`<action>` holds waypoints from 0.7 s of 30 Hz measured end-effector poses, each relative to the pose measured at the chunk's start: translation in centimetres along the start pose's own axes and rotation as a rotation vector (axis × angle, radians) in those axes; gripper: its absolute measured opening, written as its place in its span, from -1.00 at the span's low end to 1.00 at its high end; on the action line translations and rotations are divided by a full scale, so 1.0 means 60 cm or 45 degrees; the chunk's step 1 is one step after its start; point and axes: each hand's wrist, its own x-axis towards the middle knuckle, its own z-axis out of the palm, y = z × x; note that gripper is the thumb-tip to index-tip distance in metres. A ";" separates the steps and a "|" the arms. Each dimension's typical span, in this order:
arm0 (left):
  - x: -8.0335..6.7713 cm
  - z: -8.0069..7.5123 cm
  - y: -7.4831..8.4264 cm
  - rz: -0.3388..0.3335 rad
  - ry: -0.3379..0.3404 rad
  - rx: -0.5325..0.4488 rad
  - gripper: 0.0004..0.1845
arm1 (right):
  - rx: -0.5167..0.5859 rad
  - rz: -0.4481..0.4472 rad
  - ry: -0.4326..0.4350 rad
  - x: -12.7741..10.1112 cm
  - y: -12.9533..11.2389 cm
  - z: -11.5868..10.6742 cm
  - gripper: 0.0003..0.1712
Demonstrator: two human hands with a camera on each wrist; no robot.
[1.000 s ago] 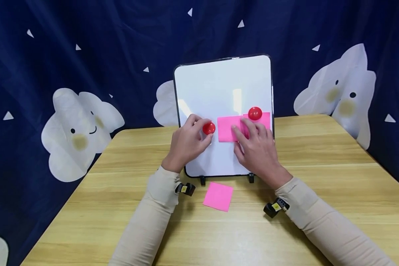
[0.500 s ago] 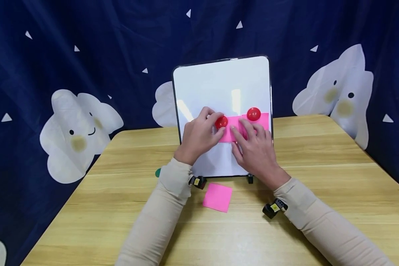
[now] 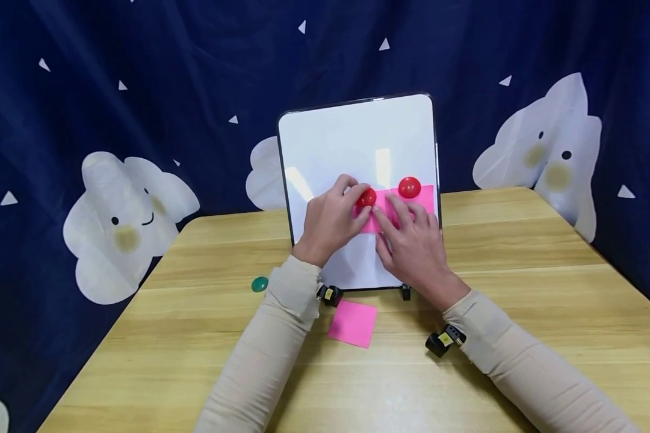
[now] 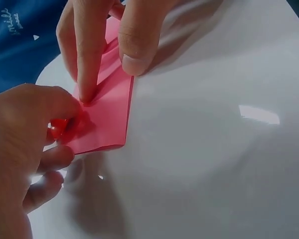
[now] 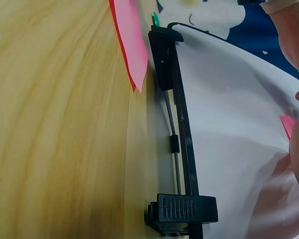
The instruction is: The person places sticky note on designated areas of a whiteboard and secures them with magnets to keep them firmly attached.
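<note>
As left hand (image 3: 330,225) pinches magnet (image 3: 366,198), note edge (image 4: 130,107) — pressed.

Green magnet (image 3: 259,284), loose pink note (image 3: 353,323), wooden table (image 3: 520,313), cloud backdrop (image 3: 135,204)

A: What can you not see at the note (image 3: 381,211)?
B: Your hands cover its lower part; your left hand (image 3: 331,221) half hides one magnet (image 3: 365,198).

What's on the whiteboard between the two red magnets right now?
In the head view, a strip of the pink note spans between the left red magnet and the right red magnet, with the right hand fingertips pressing on it.
</note>
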 end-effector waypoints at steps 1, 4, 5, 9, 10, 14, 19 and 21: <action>0.001 0.000 0.000 0.006 0.003 0.006 -0.60 | 0.001 0.002 0.000 0.000 0.000 0.000 -0.30; 0.005 -0.001 0.000 0.019 0.018 0.016 -0.60 | 0.009 0.005 0.011 -0.001 -0.001 0.000 -0.30; 0.006 -0.001 0.001 0.023 0.023 0.017 -0.60 | 0.012 0.004 0.016 0.000 -0.001 0.000 -0.30; 0.008 -0.001 0.001 0.035 0.038 0.018 -0.60 | 0.015 0.002 0.035 0.000 -0.002 0.002 -0.32; 0.008 0.000 0.001 0.035 0.041 0.018 -0.60 | 0.014 0.001 0.035 0.000 -0.001 0.002 -0.32; 0.011 0.000 0.002 0.031 0.049 0.018 -0.62 | 0.002 -0.003 0.031 0.000 -0.001 0.003 -0.31; 0.014 0.002 0.002 0.031 0.052 0.021 -0.62 | -0.012 -0.004 0.033 0.000 -0.001 0.003 -0.31; 0.014 0.002 0.003 0.032 0.051 0.022 -0.61 | -0.018 -0.005 0.030 0.000 0.000 0.003 -0.31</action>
